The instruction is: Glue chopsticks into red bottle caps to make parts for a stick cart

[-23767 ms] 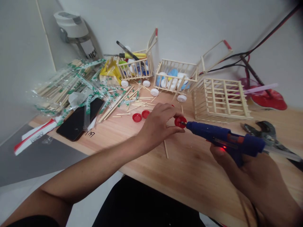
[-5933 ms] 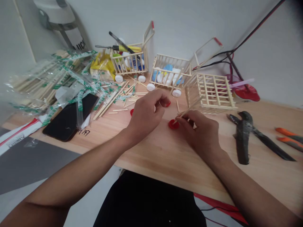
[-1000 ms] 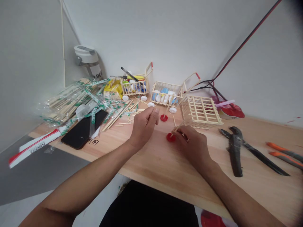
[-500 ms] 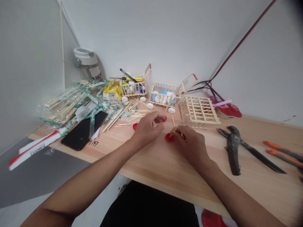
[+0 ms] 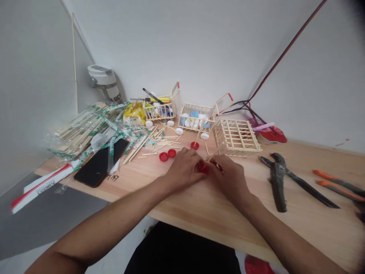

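My left hand (image 5: 184,169) is closed on the edge of a red bottle cap (image 5: 203,168) low over the table. Pinched in my right hand (image 5: 228,173) is a thin wooden stick (image 5: 211,155), its lower end at the cap; my fingers partly hide where the two meet. Beyond my hands lies another red cap (image 5: 194,145) with a short stick piece on it. Two more red caps, a left one (image 5: 163,156) and a right one (image 5: 172,153), rest side by side to the left. Behind my right hand stands a slatted stick basket (image 5: 238,137).
Two small stick carts, one left (image 5: 159,108) and one right (image 5: 196,117), stand at the back with white cap wheels. Wrapped chopsticks (image 5: 82,129), a phone (image 5: 98,165) and loose sticks (image 5: 139,144) lie left. Pliers (image 5: 277,179) and orange-handled pliers (image 5: 339,184) lie right.
My left hand has moved right and down to the red cap at my right hand and closed on it. The caps it was covering now show. The view has shifted slightly.
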Tool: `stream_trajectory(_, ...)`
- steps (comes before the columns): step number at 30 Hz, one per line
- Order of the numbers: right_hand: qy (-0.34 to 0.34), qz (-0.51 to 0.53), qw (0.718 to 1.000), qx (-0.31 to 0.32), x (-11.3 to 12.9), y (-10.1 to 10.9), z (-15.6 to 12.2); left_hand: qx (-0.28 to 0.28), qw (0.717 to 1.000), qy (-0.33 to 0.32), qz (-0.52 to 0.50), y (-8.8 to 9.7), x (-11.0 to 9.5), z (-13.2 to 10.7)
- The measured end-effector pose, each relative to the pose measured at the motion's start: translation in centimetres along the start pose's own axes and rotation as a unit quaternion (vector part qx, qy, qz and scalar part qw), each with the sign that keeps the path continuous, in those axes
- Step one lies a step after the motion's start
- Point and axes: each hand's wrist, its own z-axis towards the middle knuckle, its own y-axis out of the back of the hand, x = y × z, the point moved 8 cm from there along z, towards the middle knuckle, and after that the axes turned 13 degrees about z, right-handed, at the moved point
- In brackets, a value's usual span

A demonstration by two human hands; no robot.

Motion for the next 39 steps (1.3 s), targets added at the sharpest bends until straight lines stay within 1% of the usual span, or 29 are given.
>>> stream_trajectory(7, 0.002, 0.003, 1.0, 0.011, 0.1, 0.0, 0.1, -0.019, 0.999, 0.003, -0.031, -0.1, 0.2, 0.3)
stream_trajectory(15, 0.012, -0.009, 1.0, 0.028, 0.2, -0.1, 0.9, -0.04, 0.999, 0.006, -0.03, -0.2, 0.3, 0.6)
stream_trajectory(21, 0.046, -0.025, 0.999, 0.015, 0.7, 0.2, 1.6, -0.049, 0.997, 0.027, -0.044, 0.2, 0.8, 1.0)
stream_trajectory(27, 0.053, -0.027, 0.998, 0.008, 0.9, 0.8, 1.2, -0.071, 0.997, 0.014, -0.033, 0.3, 0.3, 0.8)
stream_trajectory(32, 0.063, -0.027, 0.997, 0.024, 1.1, 0.7, 0.7, -0.051, 0.999, 0.005, -0.006, -0.5, -0.2, 0.5)
stream_trajectory(35, 0.061, -0.027, 0.997, 0.029, 0.8, 0.5, 0.5, -0.037, 0.999, 0.013, -0.001, -0.8, -0.4, 0.5)
stream_trajectory(39, 0.055, -0.023, 0.998, 0.032, 0.4, 0.3, 0.3, -0.015, 0.999, 0.03, -0.011, -0.8, -0.2, 0.5)
